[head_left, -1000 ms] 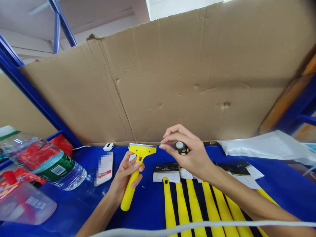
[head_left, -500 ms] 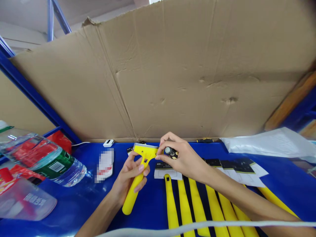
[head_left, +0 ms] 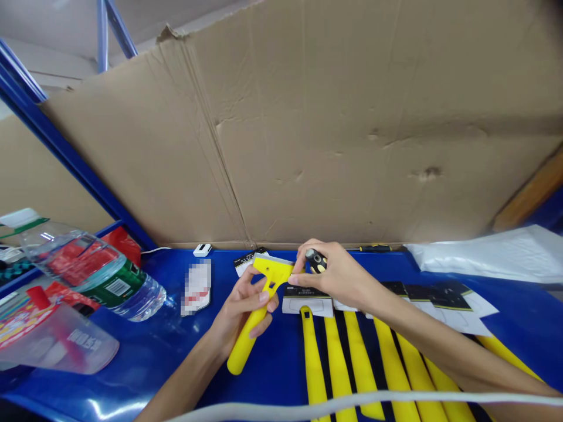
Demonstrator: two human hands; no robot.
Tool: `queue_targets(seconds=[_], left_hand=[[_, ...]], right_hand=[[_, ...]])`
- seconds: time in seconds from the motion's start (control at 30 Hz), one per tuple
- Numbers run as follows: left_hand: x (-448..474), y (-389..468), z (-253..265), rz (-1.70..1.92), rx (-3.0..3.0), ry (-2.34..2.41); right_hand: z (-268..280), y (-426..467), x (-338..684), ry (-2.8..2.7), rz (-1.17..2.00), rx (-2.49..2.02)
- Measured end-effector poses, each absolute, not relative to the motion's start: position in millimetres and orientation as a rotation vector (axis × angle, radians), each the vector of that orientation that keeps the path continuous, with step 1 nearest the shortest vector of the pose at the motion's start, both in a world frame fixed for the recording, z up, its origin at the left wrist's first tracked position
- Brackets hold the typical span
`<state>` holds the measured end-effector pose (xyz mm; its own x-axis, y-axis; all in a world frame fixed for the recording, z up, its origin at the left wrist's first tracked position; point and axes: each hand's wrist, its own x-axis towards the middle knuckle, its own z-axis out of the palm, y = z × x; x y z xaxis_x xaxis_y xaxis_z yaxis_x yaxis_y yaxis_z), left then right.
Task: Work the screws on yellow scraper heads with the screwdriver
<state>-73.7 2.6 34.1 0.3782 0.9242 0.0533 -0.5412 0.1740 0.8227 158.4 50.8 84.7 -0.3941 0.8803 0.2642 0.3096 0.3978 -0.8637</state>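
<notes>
My left hand point(head_left: 237, 308) is wrapped round the neck of a yellow scraper point(head_left: 242, 346), its wide head up and a thin metal edge along the top. My right hand point(head_left: 341, 272) is closed, with a short black-and-yellow screwdriver point(head_left: 315, 261) tucked in its palm. Thumb and fingertips of that hand pinch at the right end of the scraper's head; whether they hold a small part there is hidden. Below my right arm, several yellow scraper handles point(head_left: 313, 363) lie side by side on the blue table point(head_left: 268, 387), with black-and-white cards point(head_left: 308, 306) at their upper ends.
On the left stand a water bottle point(head_left: 118, 287) and a clear plastic cup point(head_left: 94, 346) with red parts. Another screwdriver point(head_left: 376, 248) lies by the cardboard wall point(head_left: 308, 146). A white plastic bag point(head_left: 479, 255) rests at the back right. A white cable point(head_left: 352, 401) crosses in front.
The whole view has shifted slightly, so everything sits a bit further right. My right hand has turned a little, tilting the screwdriver handle more upright. Both hands keep their holds.
</notes>
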Motion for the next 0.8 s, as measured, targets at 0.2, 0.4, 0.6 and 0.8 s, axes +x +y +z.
queue_targets(seconds=[0.2, 0.4, 0.6, 0.8], left_hand=[[-74.1, 2.1, 33.0, 1.011, 0.789, 0.488], [-73.9, 3.6, 32.1, 1.092, 0.594, 0.505], [-90.4, 10.1, 36.1, 1.279, 0.491, 0.444], [-112.3, 13.4, 47.6, 1.455, 0.522, 0.336]], right_hand=[[89.4, 50.8, 162.9, -1.705, 1.474, -1.161], [91.1, 53.1, 162.9, -1.780, 1.283, -1.121], [84.6, 52.1, 161.5, -2.031, 0.745, -1.144], [67.1, 42.5, 138.0, -2.590, 0.605, -1.037]])
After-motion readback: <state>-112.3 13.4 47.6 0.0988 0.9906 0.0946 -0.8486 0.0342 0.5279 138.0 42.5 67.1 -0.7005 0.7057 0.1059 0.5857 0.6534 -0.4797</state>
